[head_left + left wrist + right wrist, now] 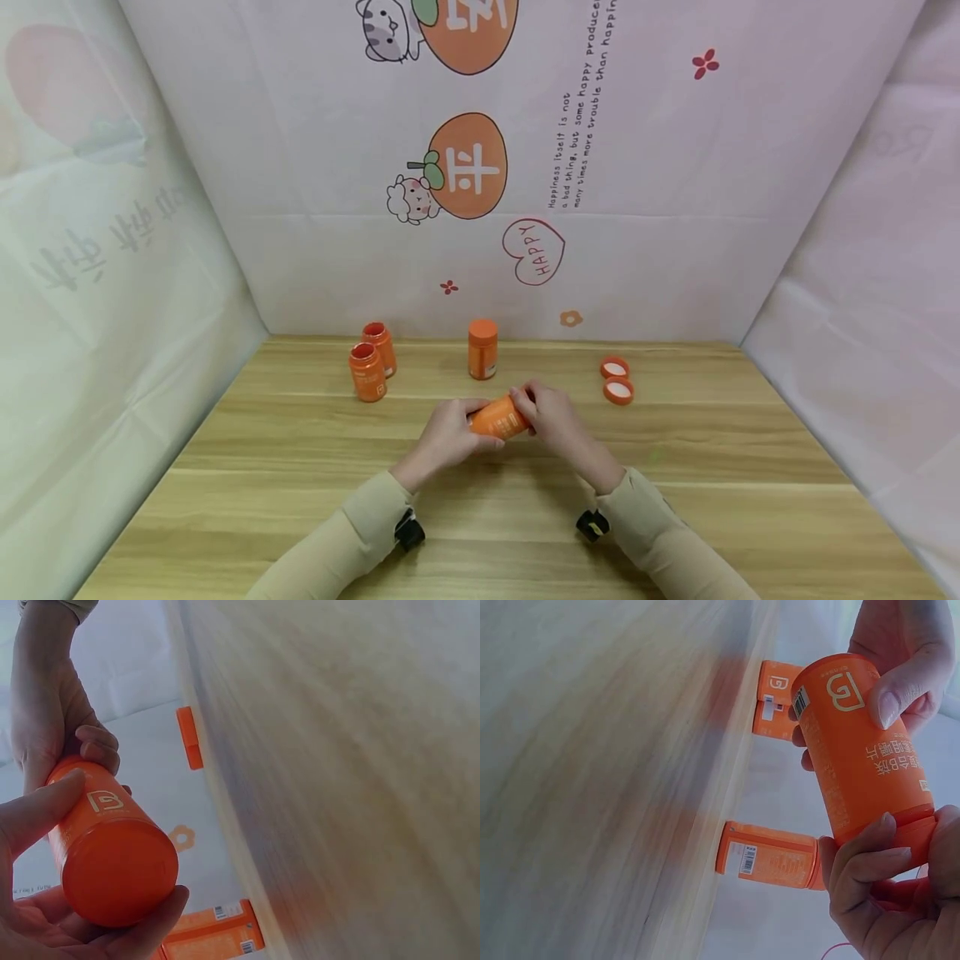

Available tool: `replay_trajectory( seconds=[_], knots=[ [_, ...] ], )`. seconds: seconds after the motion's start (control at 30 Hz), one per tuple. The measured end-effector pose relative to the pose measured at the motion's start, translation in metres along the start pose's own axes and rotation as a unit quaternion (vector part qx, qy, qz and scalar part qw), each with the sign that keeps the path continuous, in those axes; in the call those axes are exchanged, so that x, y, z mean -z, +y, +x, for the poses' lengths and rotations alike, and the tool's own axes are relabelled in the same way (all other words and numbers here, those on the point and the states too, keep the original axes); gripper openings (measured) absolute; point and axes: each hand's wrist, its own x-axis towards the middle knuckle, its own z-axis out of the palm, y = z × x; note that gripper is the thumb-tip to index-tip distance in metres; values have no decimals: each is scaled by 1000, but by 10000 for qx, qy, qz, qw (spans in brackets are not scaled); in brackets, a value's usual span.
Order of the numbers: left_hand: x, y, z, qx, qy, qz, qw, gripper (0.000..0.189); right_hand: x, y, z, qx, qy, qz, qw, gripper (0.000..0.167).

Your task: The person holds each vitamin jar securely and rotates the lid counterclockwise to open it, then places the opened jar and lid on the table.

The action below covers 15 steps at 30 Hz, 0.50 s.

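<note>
Orange bottle [498, 418] held aslant above the middle of the wooden table [225, 467], its long axis running from base at near left to cap [921, 834] at far right. The left hand [450, 433] grips the body, nearer the base; the right hand [551, 414] grips the cap. The cylindrical body bears pale lettering and a barcode.

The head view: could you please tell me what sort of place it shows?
Probably a small staged booth or workstation: a wood-grain tabletop is bordered at the back and sides by white sheets, the back one printed with cartoons and lettering. What lies beyond is hidden.
</note>
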Motion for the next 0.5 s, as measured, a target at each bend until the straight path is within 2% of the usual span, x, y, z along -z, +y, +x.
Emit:
replay_trajectory(
  seconds=[0.27,0.5],
  knots=[
    [2,-1,1,118,-179,-149,9997,56,0,1,0,157,7,-77,9998,36],
    [5,-2,3,139,-425,-197,9988,55,2,7,0,448,-248,3,9987,33]
  ],
)
